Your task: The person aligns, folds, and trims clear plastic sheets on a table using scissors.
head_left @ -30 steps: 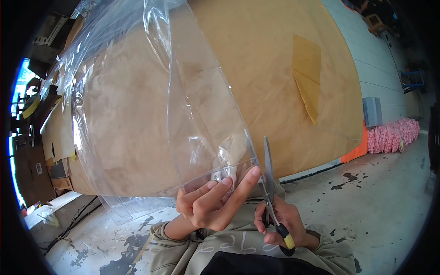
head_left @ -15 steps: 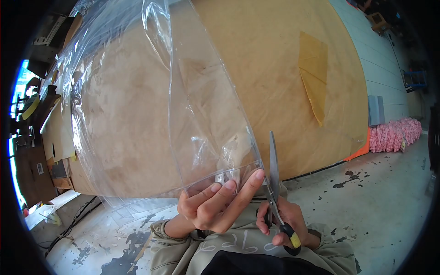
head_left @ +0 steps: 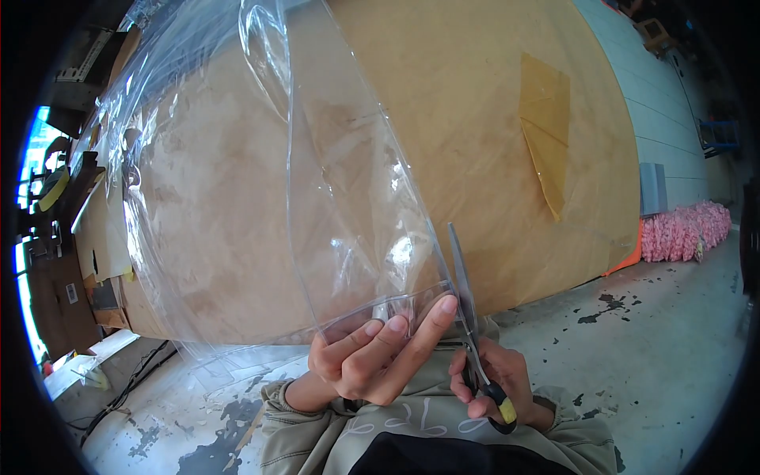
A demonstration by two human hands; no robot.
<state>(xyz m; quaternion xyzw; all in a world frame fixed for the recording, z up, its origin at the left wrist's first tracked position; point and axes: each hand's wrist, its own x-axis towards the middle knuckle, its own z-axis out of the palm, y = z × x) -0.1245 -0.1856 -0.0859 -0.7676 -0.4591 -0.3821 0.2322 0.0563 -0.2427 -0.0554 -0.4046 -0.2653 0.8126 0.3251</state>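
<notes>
Scissors (head_left: 471,340) gripped by right fingers (head_left: 458,362) have tilted toward plastic (head_left: 332,206) pinched in left fingers (head_left: 423,331)

My L hand (head_left: 368,360) pinches, 1 finger (head_left: 431,321) stretched fwd twd my R hand (head_left: 511,376), 2 next to it bent. R hand's just R of L, no contact, fingers curled tight. Wrists low, L wrist (head_left: 310,392) angled inward.

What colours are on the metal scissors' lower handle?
Lower handle: black and yellow, clearest in the head view.
</notes>
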